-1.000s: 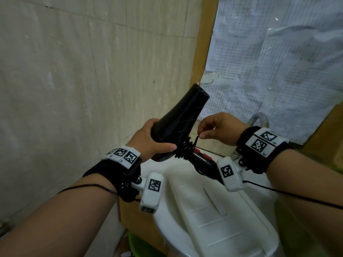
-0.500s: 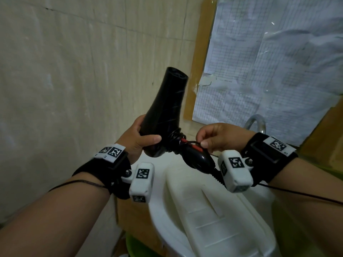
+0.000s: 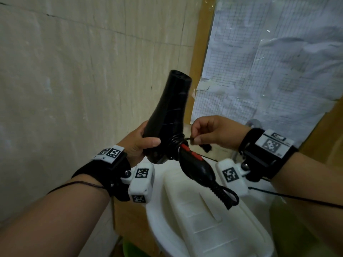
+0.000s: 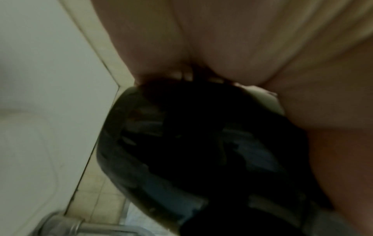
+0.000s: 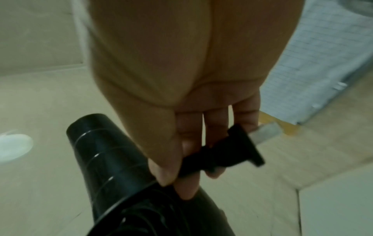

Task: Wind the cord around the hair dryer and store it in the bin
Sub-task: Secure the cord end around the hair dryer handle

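**Cord wound at handle joint; dryer held in air between both hands**

Glossy black plastic hair dryer (image 3: 168,115) is held above a white plastic basin (image 3: 159,227), nozzle pointing up and away toward the beige tiled wall (image 3: 74,80). Left hand (image 3: 138,143) is wrapped round the rear of the barrel, thumb lying across the near side, fingers behind. The handle, with red switches, angles down and toward the camera between the two wrists.

Thin black cord (image 3: 177,142) sits in several turns around the joint where handle meets barrel. Right hand (image 3: 213,133) is just beside that joint, thumb and forefinger pinching the free end of the cord. The right wrist view shows the black plug (image 5: 232,151) caught in the curled fingers (image 5: 214,127) of the same hand. A short loop of cord hangs at the strain relief at the handle's base.

Containers: the white basin holds a white ribbed plastic board (image 3: 209,219) lying flat in it. A green rim (image 3: 130,249) shows below the basin; whether it is the bin, and its contents, cannot be told.
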Tool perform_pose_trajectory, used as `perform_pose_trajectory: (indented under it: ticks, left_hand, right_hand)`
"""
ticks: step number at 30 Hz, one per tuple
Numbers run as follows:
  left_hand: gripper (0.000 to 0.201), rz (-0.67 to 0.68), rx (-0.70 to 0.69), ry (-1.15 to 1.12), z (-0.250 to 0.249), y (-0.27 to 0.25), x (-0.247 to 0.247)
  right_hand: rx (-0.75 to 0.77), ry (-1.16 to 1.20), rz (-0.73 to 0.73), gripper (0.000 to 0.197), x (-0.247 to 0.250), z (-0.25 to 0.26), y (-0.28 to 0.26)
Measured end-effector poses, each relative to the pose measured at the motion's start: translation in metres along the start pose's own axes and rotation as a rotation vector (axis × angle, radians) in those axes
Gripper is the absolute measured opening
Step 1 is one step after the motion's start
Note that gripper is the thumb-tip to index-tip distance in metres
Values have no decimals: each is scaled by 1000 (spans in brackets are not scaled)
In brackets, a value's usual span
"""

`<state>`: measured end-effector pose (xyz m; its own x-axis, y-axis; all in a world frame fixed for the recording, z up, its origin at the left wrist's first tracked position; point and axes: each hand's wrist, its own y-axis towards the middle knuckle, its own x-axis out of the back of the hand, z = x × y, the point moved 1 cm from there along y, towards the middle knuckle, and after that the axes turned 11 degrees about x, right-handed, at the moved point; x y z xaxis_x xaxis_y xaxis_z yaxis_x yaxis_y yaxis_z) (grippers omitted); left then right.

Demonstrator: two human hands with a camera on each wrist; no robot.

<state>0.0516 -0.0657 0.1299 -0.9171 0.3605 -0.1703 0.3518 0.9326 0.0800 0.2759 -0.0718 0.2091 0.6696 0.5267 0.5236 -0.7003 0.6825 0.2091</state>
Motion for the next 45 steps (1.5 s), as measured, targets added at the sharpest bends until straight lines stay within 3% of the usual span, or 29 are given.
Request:
perform_pose_trajectory:
  ticks: [2,5,8,11,14,18,21,25,30,34,38,41,45]
  left_hand:
    - [111,6,-24,-95,2,1,-2]
    - [93,9,-52,-230,5,3,-9]
    - [79,-25,-50,-337,8,3,-20]
    - [72,-144,-14,-362,9,3,-27]
    - [50,-281,28,-331,10,3,-30]
    - [76,-408,65,-271,16,3,-32]
    - [93,-488,85,-179,21,5,-34]
    - [97,-551,166,-12,22,2,-40]
    - [102,-648,199,392,23,-2,-43]
    - [84,-586,103,716,21,-4,-59]
    - [63,-370,-11,1041,19,-2,-82]
    - [56,-286,-30,977,22,0,-88]
    - [49,-285,22,799,25,2,-84]
  right_hand:
    - [32,143,-73,12,-9,-12,-4]
    - [71,284,-158,29,-21,-23,-6]
    - [93,347,-302,16,-26,-21,-8]
    - [138,451,-394,31,-27,-24,-12]
    - [150,486,-459,33,-31,-27,-17]
    - [126,546,-485,24,-40,-26,-19]
    - [67,570,-616,15,-44,-29,-20]
    - [14,539,-738,18,-49,-38,-21]
    - [-153,494,-835,31,-53,-50,-25]
    - [-204,478,-854,30,-59,-52,-26]
    - [-238,462,-857,20,-62,-51,-28]
    - [-247,479,-828,25,-63,-50,-31]
    - [-223,533,-724,21,-66,-48,-34]
